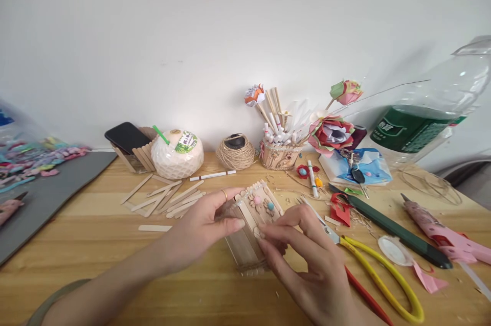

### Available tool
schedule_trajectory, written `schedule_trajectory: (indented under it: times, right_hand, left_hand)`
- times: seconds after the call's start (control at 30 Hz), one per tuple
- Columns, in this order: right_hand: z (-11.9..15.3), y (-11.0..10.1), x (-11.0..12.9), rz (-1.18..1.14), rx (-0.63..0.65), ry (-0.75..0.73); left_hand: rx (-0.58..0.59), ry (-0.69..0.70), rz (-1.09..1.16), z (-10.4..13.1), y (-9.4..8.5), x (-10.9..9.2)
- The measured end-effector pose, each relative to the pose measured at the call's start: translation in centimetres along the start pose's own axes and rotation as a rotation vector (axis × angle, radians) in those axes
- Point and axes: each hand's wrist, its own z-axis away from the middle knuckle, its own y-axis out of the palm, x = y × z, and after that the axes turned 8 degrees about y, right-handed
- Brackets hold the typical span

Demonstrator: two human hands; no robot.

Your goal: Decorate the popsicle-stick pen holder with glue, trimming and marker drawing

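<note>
A small box [242, 245] made of wooden craft sticks is tilted between my hands at the middle of the head view. Small flowers with a pink centre [257, 200] and a blue centre [270, 206] decorate its face. My left hand [209, 221] grips the box's left edge, thumb on the front and fingers behind. The thumb and fingers of my right hand [303, 252] are pinched together at the front face, on a small pale wooden piece [258, 233] that they partly cover.
Loose craft sticks [172, 198] lie left of the box. Behind stand a wrapped coconut [177, 155], twine [235, 153] and a marker basket [279, 156]. On the right are yellow-handled scissors [383, 270], a green cutter [395, 229] and a pink glue gun [441, 229].
</note>
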Motion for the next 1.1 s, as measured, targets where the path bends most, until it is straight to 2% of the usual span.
schedule_trajectory:
  times: [0.1, 0.23, 0.3, 0.4, 0.47, 0.57, 0.67, 0.8, 1.0, 1.1]
  right_hand:
    - [-0.1, -0.4, -0.8, -0.146, 0.05, 0.169]
    - [-1.2, -1.3, -2.2, -0.374, -0.133, 0.355]
    - [-1.7, -1.5, -2.8, -0.445, -0.141, 0.462]
    - [-1.9, -1.7, -3.4, -0.48, -0.083, 0.612]
    - [-1.7, -1.7, -3.8, -0.501, -0.114, 0.671]
    - [-1.5, -1.7, -4.1, -0.533, -0.188, 0.696]
    - [-1.7, -1.5, -4.1, -0.594, -0.2, 0.669]
    - [-2.0, -1.4, -4.1, -0.659, -0.172, 0.637]
    - [-2.0, -1.3, -4.0, -0.523, -0.171, 0.688]
    - [-1.9, -1.0, -4.0, -0.537, -0.11, 0.698]
  left_hand:
    - [0.077, 0.061, -0.078, -0.3, -0.6, -0.2]
    - [0.102, 0.144, -0.262, -0.5, -1.8, -0.2]
    - [0.102, 0.17, -0.335, -0.6, -2.5, 0.0]
    - [0.13, 0.165, -0.291, -0.9, -3.3, 0.4]
    - [0.106, 0.129, -0.196, -1.1, -3.5, 0.6]
    - [0.051, 0.083, -0.03, -1.4, -3.7, 1.0]
    - [0.027, 0.065, 0.067, -1.5, -3.7, 1.4]
    - [0.069, 0.029, 0.072, -1.4, -3.6, 1.5]
    - [0.096, 0.059, -0.042, -1.5, -3.5, 1.4]
    - [0.083, 0.06, -0.031, -1.6, -3.6, 1.8]
